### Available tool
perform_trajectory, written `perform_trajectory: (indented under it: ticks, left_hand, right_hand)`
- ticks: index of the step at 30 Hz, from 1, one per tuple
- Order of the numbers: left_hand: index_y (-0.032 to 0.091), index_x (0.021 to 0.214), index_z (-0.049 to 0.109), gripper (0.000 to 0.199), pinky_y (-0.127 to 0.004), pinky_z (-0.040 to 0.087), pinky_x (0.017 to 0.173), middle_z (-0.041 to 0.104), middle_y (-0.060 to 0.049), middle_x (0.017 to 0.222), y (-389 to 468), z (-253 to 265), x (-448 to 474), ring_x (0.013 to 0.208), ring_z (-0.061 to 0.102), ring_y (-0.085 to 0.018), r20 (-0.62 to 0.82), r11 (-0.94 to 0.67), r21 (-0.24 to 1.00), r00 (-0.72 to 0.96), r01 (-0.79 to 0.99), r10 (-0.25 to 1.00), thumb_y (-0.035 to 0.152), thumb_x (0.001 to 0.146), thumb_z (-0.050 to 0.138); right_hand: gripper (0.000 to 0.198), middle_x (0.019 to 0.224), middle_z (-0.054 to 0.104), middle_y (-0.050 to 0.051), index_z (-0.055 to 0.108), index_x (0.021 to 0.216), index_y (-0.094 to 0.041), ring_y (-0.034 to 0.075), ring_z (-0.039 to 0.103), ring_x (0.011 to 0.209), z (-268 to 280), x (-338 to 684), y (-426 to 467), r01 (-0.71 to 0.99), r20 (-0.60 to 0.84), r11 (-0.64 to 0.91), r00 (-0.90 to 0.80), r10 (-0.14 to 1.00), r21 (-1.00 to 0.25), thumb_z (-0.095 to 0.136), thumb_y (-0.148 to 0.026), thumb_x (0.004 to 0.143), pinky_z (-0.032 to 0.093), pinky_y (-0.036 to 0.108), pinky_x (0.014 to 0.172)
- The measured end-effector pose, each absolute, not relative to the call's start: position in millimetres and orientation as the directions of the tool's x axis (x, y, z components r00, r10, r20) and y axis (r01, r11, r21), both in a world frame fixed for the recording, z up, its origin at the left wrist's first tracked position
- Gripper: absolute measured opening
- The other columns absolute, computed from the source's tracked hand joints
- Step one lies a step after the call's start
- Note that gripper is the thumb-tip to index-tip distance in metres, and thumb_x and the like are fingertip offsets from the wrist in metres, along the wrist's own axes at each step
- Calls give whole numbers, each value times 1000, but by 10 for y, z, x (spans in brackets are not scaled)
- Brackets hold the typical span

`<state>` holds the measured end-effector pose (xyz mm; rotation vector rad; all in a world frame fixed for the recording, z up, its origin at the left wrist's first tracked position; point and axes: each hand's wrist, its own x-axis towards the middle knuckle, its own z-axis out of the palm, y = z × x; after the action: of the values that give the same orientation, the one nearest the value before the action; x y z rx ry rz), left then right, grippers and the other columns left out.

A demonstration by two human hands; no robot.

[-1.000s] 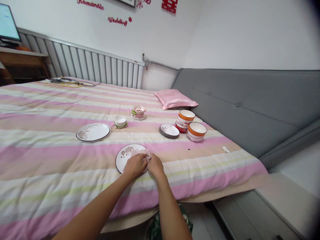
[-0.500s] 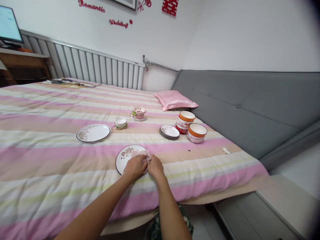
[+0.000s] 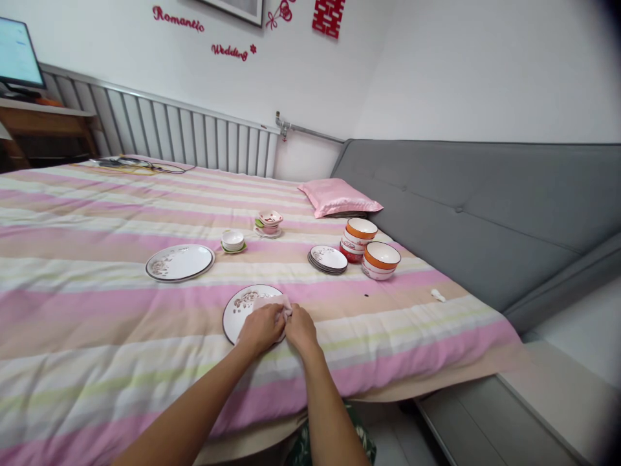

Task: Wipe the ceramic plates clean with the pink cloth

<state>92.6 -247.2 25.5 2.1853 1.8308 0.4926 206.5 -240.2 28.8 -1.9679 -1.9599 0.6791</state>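
Note:
A round white plate (image 3: 234, 321) with a dark rim and brown flower print lies on the striped bedspread in front of me. My left hand (image 3: 264, 325) is closed on a pale pinkish cloth (image 3: 272, 300), which it presses against the plate's face. At the plate's right rim, my right hand (image 3: 301, 327) has its fingers curled closed on the edge, right beside the cloth. Its fingertips are partly hidden. The two hands nearly touch, and they cover the plate's lower right part.
Beyond the hands are oval plates (image 3: 179, 262), small white bowls (image 3: 233, 241), pink-patterned dishes (image 3: 270, 219), stacked small plates (image 3: 328, 257) and orange-rimmed bowls (image 3: 381, 255). A crumpled white scrap (image 3: 437, 296) lies right. A pink pillow (image 3: 339, 197) rests by the grey headboard (image 3: 466, 181).
The whole view has shifted slightly, with things sitting a little lower in it. Both hands keep the same hold on the cloth and plate, with hardly any movement.

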Motion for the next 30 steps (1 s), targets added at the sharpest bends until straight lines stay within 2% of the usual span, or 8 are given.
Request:
perform_trajectory:
  ticks: [17,30]
  left_hand:
    - [20,107,62,34,-32,42,78,67,-8,106,-2461,227,903,96,62,-23,112,-187,394,155,900,981,28,85,37]
    - [19,106,63,34,-32,43,81,68,-9,106,-2443,198,859,99,63,-23,137,-189,409,145,893,980,28,84,37]
  right_hand:
    - [29,110,61,12,54,110,-15,22,58,104,257,2043,-2404,837,-114,-50,-15,993,-545,43,-25,85,41,28,81]
    - [28,107,63,11,57,107,-15,24,60,102,229,2004,-2401,796,-60,-17,-25,998,-604,42,-19,83,43,32,84]
